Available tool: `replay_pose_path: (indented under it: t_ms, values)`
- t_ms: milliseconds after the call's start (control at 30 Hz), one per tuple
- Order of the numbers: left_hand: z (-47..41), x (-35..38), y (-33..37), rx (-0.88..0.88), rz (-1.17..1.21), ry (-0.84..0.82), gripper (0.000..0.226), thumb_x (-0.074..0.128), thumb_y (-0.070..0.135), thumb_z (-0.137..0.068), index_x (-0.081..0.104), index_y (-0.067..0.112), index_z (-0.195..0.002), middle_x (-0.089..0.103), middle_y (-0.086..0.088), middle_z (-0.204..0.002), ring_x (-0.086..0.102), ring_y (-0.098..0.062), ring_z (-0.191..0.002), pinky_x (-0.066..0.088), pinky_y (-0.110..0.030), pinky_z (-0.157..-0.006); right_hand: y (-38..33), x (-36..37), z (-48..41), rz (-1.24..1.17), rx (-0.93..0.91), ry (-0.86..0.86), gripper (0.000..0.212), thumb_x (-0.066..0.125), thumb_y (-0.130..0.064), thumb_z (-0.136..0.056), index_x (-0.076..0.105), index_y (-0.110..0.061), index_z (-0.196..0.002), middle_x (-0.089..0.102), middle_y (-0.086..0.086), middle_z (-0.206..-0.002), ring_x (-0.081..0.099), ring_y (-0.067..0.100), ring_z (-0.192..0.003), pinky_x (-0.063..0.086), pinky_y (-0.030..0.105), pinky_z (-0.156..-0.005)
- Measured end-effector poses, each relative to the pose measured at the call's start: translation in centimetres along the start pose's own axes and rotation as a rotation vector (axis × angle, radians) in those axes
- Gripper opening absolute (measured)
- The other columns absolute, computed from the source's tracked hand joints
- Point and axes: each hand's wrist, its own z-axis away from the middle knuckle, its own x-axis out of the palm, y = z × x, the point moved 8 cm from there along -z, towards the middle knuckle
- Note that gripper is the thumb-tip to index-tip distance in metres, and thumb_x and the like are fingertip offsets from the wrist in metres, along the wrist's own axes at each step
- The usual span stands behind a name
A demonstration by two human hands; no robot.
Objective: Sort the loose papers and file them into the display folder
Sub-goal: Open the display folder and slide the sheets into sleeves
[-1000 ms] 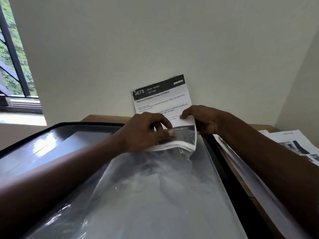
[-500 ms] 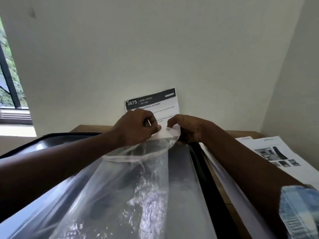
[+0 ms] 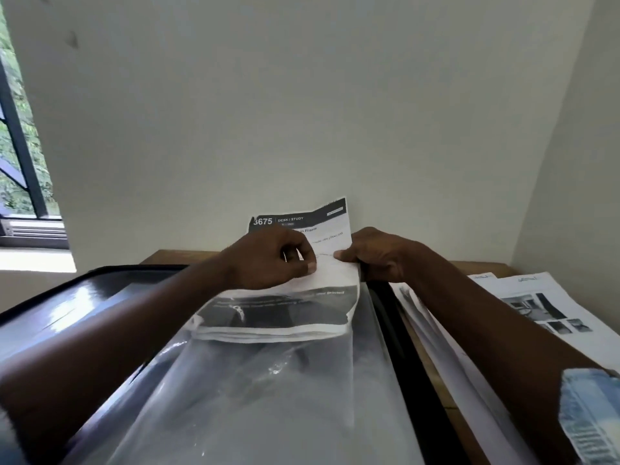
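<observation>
Daylight from the window (image 3: 23,169) at my left glares off the glossy folder cover (image 3: 63,313); my forearms (image 3: 117,347) fall dark, the frame's edges bend, my sleeve (image 3: 592,417) blurs.

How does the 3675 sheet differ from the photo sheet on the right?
The 3675 sheet is pinched by the left hand and right hand; the photo sheet lies unheld on the desk. The 3675 sheet stands buckled, lower end bunched in the clear sleeve; the photo sheet lies flat outside it. Both are white printed paper.
</observation>
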Motion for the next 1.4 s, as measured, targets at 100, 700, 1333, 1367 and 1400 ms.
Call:
replay_pose_path:
  t_ms: [100, 700, 1333, 1367, 1400]
  values:
    - [-0.1, -0.4, -1.1, -0.041, -0.081, -0.093, 0.005, 0.074, 0.026, -0.093, 0.074, 0.029, -0.090, 0.065, 0.021, -0.065, 0.057, 0.012, -0.066, 0.038, -0.005, -0.065, 0.0, -0.1, 0.0, -0.076, -0.015, 0.013, 0.028, 0.069, -0.009, -0.096, 0.066, 0.006, -0.120, 0.073, 0.019, -0.109, 0.070, 0.025, -0.089, 0.060, 0.036, -0.078]
    - [0.2, -0.1, -3.3, -0.073, -0.147, -0.209, 0.010, 0.076, 0.028, -0.092, 0.076, 0.024, -0.102, 0.068, 0.014, -0.082, 0.060, 0.004, -0.072, 0.038, -0.004, -0.064, 0.3, 0.2, -0.2, -0.236, -0.083, 0.257, 0.015, 0.066, -0.007, -0.092, 0.071, 0.000, -0.104, 0.074, 0.021, -0.104, 0.073, 0.038, -0.094, 0.062, 0.050, -0.085]
    - [1.1, -2.0, -8.9, -0.094, 0.006, -0.074, 0.012, 0.071, 0.024, -0.095, 0.071, 0.028, -0.084, 0.069, 0.020, -0.075, 0.059, 0.008, -0.067, 0.041, -0.014, -0.069, 0.2, 0.2, -0.6, 0.078, -0.066, 0.045, 0.041, 0.063, 0.002, -0.085, 0.062, -0.001, -0.126, 0.066, 0.027, -0.122, 0.064, 0.033, -0.099, 0.051, 0.041, -0.086]
    - [1.1, -1.9, -8.7, -0.081, 0.001, -0.061, 0.010, 0.071, 0.024, -0.096, 0.071, 0.026, -0.085, 0.069, 0.018, -0.076, 0.059, 0.009, -0.067, 0.039, -0.009, -0.066, 0.0, -0.3, -0.6, 0.244, -0.081, 0.129, 0.047, 0.066, -0.006, -0.087, 0.057, -0.003, -0.132, 0.063, 0.024, -0.120, 0.061, 0.032, -0.101, 0.049, 0.038, -0.087]
    - [1.1, -1.8, -8.5, -0.068, -0.007, -0.061, 0.009, 0.071, 0.024, -0.096, 0.072, 0.024, -0.087, 0.069, 0.016, -0.077, 0.059, 0.010, -0.066, 0.040, -0.008, -0.066, -0.5, -0.8, -0.6, 0.454, -0.124, 0.232, 0.055, 0.068, -0.015, -0.088, 0.051, -0.008, -0.139, 0.059, 0.019, -0.124, 0.059, 0.031, -0.110, 0.049, 0.038, -0.093]
